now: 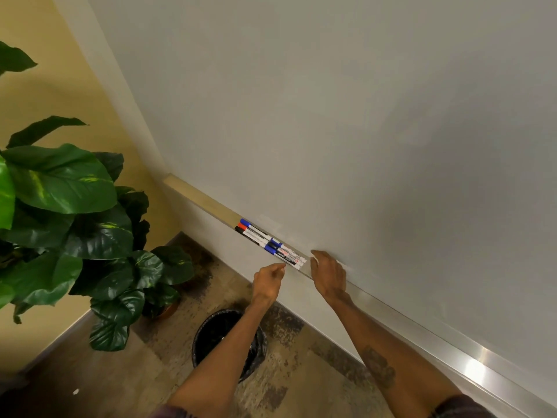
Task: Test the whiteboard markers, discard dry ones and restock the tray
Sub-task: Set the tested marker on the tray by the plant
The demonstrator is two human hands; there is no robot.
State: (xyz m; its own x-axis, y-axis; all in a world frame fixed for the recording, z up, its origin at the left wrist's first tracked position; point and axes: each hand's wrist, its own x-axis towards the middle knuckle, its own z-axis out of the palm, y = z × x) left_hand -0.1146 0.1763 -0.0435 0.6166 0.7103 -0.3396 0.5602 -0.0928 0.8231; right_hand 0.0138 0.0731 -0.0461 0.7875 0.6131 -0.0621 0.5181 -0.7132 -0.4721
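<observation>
Several whiteboard markers (pixel 271 243) with blue, red and black caps lie in two short rows on the tray (pixel 391 310) along the bottom of the whiteboard (pixel 346 122). My left hand (pixel 268 282) hovers just below the near ends of the markers, fingers loosely curled, holding nothing. My right hand (pixel 328 276) rests on the tray edge right of the markers, its fingertips at the marker ends; I cannot tell whether it grips one.
A black-lined waste bin (pixel 220 333) stands on the floor under my left forearm. A large leafy potted plant (pixel 75 212) fills the left side against a yellow wall. The floor is patterned brown.
</observation>
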